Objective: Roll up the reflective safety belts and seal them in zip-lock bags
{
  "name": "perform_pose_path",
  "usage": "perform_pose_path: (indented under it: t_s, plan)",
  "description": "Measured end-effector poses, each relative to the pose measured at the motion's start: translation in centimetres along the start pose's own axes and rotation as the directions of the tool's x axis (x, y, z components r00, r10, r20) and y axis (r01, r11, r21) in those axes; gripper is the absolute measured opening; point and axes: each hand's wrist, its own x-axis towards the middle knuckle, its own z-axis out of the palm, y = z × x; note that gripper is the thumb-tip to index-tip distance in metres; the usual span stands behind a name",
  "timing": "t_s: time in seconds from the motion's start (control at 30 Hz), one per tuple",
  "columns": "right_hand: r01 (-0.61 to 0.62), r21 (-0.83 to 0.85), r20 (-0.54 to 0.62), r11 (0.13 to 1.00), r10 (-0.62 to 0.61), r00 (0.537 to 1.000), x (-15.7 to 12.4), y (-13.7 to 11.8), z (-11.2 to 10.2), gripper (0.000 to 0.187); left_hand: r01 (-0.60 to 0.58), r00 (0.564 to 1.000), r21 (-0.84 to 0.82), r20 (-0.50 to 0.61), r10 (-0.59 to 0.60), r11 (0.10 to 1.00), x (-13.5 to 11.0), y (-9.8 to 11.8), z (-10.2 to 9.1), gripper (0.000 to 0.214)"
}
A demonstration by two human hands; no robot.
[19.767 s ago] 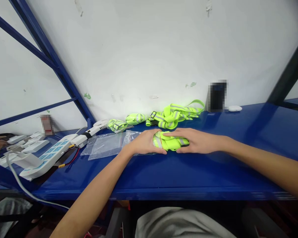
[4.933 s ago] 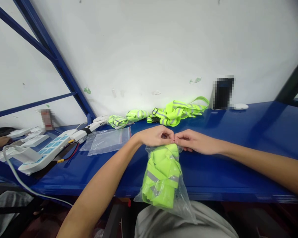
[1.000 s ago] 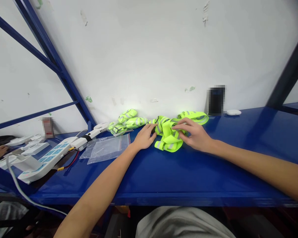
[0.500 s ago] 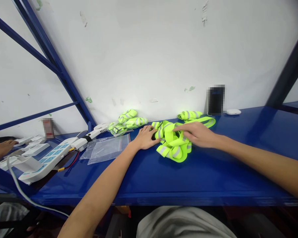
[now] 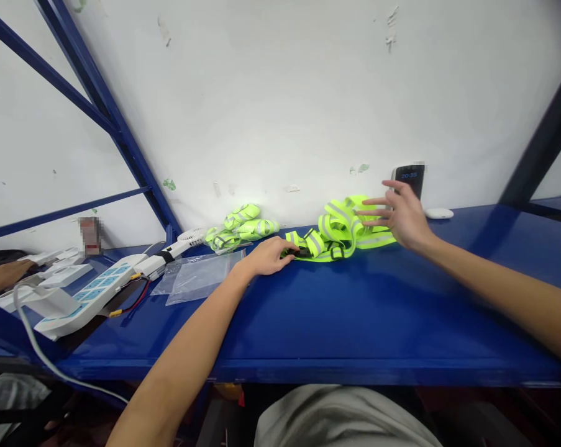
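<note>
One blue counter (image 5: 378, 310) carries everything; a loose reflective vest (image 5: 338, 233) sprawls unfolded at the far middle, two folded bundles (image 5: 240, 223) lie left of it by the wall, and empty clear bags (image 5: 200, 276) wait nearer left; this vest seems neither folded nor bagged yet; the left hand (image 5: 268, 256) pins its left end, grip narrow on the strap; the right hand (image 5: 401, 214) hovers beside it, fingers spread wide, holding nothing.
</note>
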Motion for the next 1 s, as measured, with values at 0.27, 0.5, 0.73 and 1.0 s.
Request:
perform_pose_path:
  t_s: [0.27, 0.5, 0.73, 1.0]
  plan:
    - [0.592, -0.479, 0.474, 0.648, -0.376, 0.796, -3.3, 0.7, 1.2, 0.035, 0.016, 0.873, -0.423, -0.436, -0.218, 0.906, 0.6, 2.3, -1.2, 0.022]
    - [0.76, -0.464, 0.605, 0.456, -0.463, 0.648, -4.4, -0.8, 3.4, 0.042, -0.042, 0.789, -0.538, -0.535, -0.302, 0.842, 0.8, 2.4, -1.8, 0.018]
    - [0.765, -0.489, 0.772, 0.419, -0.199, 0.603, -0.5, -3.7, 8.5, 0.051, -0.066, 0.76, -0.247, -0.64, -0.112, 0.967, 1.3, 3.9, -4.2, 0.015]
    - [0.691, -0.714, 0.608, 0.114, -0.389, 0.692, 3.4, -8.2, 12.3, 0.024, -0.096, 0.622, 0.159, -0.761, 0.184, 0.983, 3.0, 5.4, -9.3, 0.013]
